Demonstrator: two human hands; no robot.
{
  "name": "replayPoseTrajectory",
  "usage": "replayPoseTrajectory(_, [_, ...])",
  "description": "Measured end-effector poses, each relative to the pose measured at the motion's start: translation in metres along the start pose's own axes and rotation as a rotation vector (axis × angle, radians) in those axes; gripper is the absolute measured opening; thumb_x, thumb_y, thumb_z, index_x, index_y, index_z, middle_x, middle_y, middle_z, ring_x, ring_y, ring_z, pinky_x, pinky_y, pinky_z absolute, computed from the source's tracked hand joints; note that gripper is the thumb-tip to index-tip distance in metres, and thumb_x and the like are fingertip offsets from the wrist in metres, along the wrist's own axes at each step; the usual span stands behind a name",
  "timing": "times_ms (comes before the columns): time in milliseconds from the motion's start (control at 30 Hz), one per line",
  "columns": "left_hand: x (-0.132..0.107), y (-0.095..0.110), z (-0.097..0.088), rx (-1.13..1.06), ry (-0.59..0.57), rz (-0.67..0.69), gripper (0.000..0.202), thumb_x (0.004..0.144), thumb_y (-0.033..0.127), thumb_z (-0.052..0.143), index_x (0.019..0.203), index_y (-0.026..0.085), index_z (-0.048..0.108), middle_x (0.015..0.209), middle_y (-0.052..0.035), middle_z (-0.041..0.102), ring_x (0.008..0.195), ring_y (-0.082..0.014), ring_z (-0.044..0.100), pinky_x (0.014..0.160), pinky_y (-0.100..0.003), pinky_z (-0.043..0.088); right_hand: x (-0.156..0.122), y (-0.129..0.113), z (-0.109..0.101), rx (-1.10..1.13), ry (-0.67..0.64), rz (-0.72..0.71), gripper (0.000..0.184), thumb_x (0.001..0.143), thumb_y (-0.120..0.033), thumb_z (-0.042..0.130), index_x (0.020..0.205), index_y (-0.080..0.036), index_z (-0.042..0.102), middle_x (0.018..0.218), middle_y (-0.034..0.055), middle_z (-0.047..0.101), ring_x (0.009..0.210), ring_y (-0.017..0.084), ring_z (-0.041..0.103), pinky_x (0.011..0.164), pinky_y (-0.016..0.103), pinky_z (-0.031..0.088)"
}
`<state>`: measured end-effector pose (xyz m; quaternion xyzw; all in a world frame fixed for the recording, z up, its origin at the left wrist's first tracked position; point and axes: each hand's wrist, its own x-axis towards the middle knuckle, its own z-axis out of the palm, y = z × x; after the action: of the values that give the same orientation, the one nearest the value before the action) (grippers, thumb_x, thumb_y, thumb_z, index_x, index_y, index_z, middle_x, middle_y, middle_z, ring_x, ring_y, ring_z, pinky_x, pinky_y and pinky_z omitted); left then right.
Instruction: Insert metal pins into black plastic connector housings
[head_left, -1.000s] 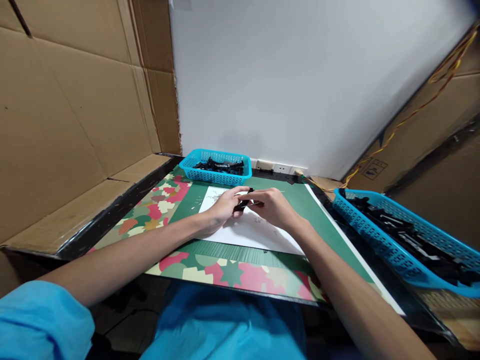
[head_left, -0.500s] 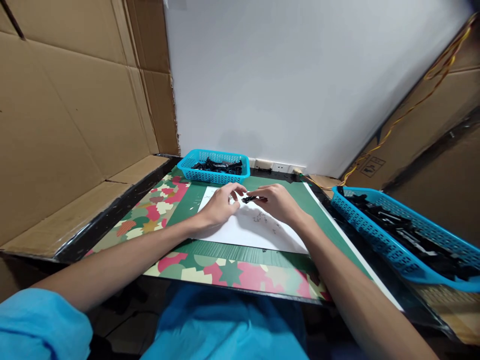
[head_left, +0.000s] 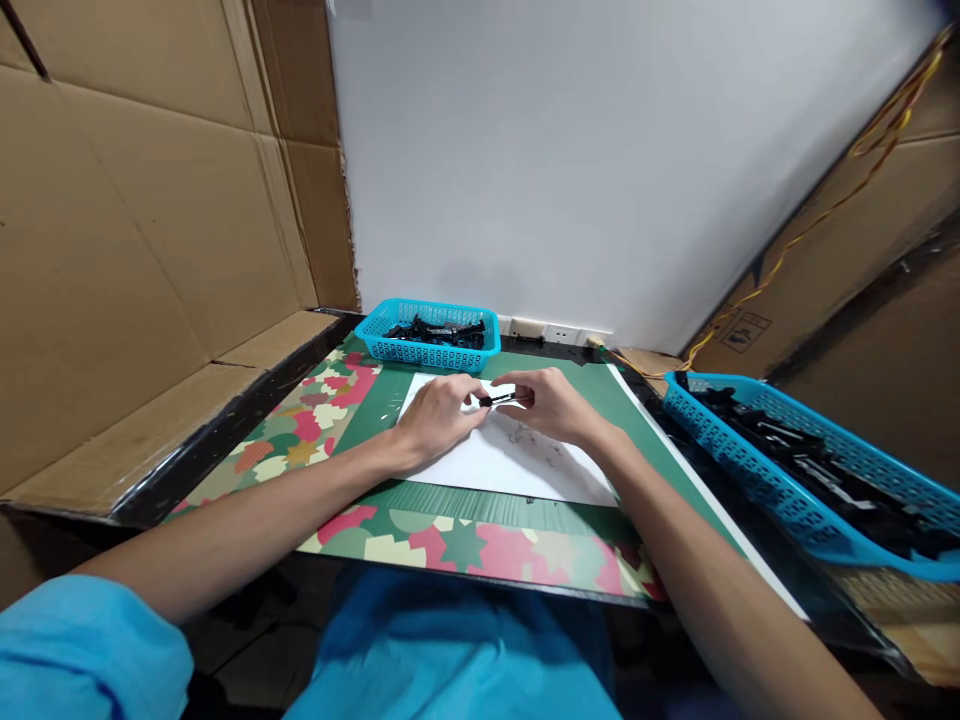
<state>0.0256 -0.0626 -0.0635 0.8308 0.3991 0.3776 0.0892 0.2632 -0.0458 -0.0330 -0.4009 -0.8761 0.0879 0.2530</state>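
So the black part (head_left: 501, 398) is up between the two hands, mid-frame, just above the white paper (head_left: 465, 465). Left hand (head_left: 444, 412) has its fingers pinched on the part's left end, as far as I can see. Right hand (head_left: 553, 402) is curled around the other end, with index and thumb spread apart above and below it; can't tell if the tucked fingers actually grip it. Little dark bits (head_left: 523, 436) are scattered on the paper near the right hand. Paper's lying on a green mat (head_left: 352, 512) with a camo-ish border, which covers most of the tabletop (head_left: 229, 430). Blue basket (head_left: 375, 345) of black pieces sits upper middle of the frame, and another basket (head_left: 750, 485) with more pieces is at the right edge, tilted-looking.
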Motion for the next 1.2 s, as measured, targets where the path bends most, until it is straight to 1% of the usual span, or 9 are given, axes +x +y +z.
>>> replayPoseTrajectory(67, [0.0, -0.002, 0.0, 0.016, -0.016, -0.009, 0.011, 0.089, 0.023, 0.075, 0.099, 0.02, 0.079, 0.097, -0.0058, 0.08, 0.085, -0.0226, 0.072, 0.08, -0.038, 0.056, 0.0, 0.0, -0.005, 0.057, 0.007, -0.004, 0.025, 0.095, -0.028, 0.069, 0.116, -0.018, 0.08, 0.071, -0.0005, 0.06, 0.061, 0.012, 0.041, 0.06, 0.03, 0.031])
replayPoseTrajectory(200, [0.0, -0.004, 0.001, 0.032, -0.051, -0.023, 0.01, 0.087, 0.022, 0.075, 0.095, 0.02, 0.08, 0.092, -0.0063, 0.08, 0.083, -0.0235, 0.072, 0.082, -0.038, 0.056, 0.001, -0.002, -0.011, 0.08, 0.076, -0.041, 0.031, 0.106, -0.03, 0.054, 0.104, -0.017, 0.081, 0.085, 0.0057, 0.068, 0.069, 0.015, 0.053, 0.065, 0.031, 0.039])
replayPoseTrajectory(367, [0.0, -0.003, 0.001, 0.046, -0.084, -0.006, 0.01, 0.086, 0.019, 0.072, 0.092, 0.02, 0.08, 0.089, -0.0073, 0.078, 0.085, -0.0252, 0.071, 0.08, -0.038, 0.055, 0.006, -0.009, -0.008, 0.127, 0.165, -0.082, 0.026, 0.104, -0.031, 0.058, 0.1, -0.018, 0.081, 0.102, 0.0097, 0.074, 0.085, 0.019, 0.065, 0.077, 0.033, 0.047])
replayPoseTrajectory(467, [0.0, -0.003, 0.002, 0.048, -0.09, 0.012, 0.01, 0.085, 0.017, 0.072, 0.09, 0.02, 0.08, 0.088, -0.0074, 0.077, 0.085, -0.0253, 0.07, 0.078, -0.037, 0.054, 0.009, -0.013, 0.0, 0.173, 0.146, -0.013, 0.026, 0.104, -0.027, 0.055, 0.096, -0.017, 0.077, 0.091, 0.0073, 0.074, 0.079, 0.019, 0.063, 0.074, 0.031, 0.045])
replayPoseTrajectory(567, [-0.001, -0.003, 0.003, 0.05, -0.084, 0.017, 0.01, 0.085, 0.016, 0.072, 0.088, 0.02, 0.08, 0.087, -0.0076, 0.076, 0.084, -0.025, 0.068, 0.078, -0.037, 0.053, 0.009, -0.015, 0.007, 0.149, 0.05, 0.031, 0.028, 0.104, -0.022, 0.048, 0.093, -0.017, 0.073, 0.083, 0.0048, 0.072, 0.073, 0.016, 0.058, 0.07, 0.03, 0.04])
replayPoseTrajectory(667, [-0.001, -0.004, 0.003, 0.048, -0.09, 0.015, 0.009, 0.084, 0.016, 0.071, 0.087, 0.02, 0.079, 0.085, -0.0074, 0.074, 0.083, -0.0246, 0.068, 0.078, -0.037, 0.052, 0.008, -0.015, 0.01, 0.089, -0.021, 0.058, 0.027, 0.103, -0.023, 0.05, 0.086, -0.017, 0.071, 0.077, 0.0027, 0.068, 0.067, 0.015, 0.051, 0.064, 0.029, 0.034])
replayPoseTrajectory(767, [-0.001, -0.004, 0.003, 0.045, -0.094, 0.019, 0.008, 0.085, 0.016, 0.07, 0.086, 0.02, 0.078, 0.084, -0.0071, 0.073, 0.082, -0.0242, 0.066, 0.076, -0.036, 0.052, 0.007, -0.016, 0.01, 0.069, -0.036, 0.074, 0.025, 0.1, -0.026, 0.055, 0.086, -0.017, 0.073, 0.071, 0.0014, 0.063, 0.064, 0.014, 0.045, 0.061, 0.03, 0.03])
replayPoseTrajectory(967, [0.0, -0.004, 0.003, 0.062, -0.093, 0.019, 0.01, 0.085, 0.016, 0.069, 0.088, 0.02, 0.078, 0.082, -0.0066, 0.072, 0.08, -0.0241, 0.066, 0.074, -0.035, 0.051, 0.006, -0.017, 0.013, 0.082, -0.074, 0.073, 0.022, 0.095, -0.025, 0.058, 0.081, -0.017, 0.074, 0.064, -0.0011, 0.054, 0.063, 0.013, 0.038, 0.06, 0.029, 0.029])
replayPoseTrajectory(1200, [0.0, -0.003, 0.002, 0.036, -0.088, 0.022, 0.009, 0.083, 0.017, 0.071, 0.085, 0.019, 0.079, 0.081, -0.0068, 0.072, 0.077, -0.0235, 0.065, 0.072, -0.035, 0.051, 0.008, -0.015, 0.014, 0.137, -0.059, 0.099, 0.021, 0.087, -0.023, 0.062, 0.071, -0.015, 0.073, 0.06, -0.0011, 0.051, 0.06, 0.012, 0.038, 0.055, 0.028, 0.027])
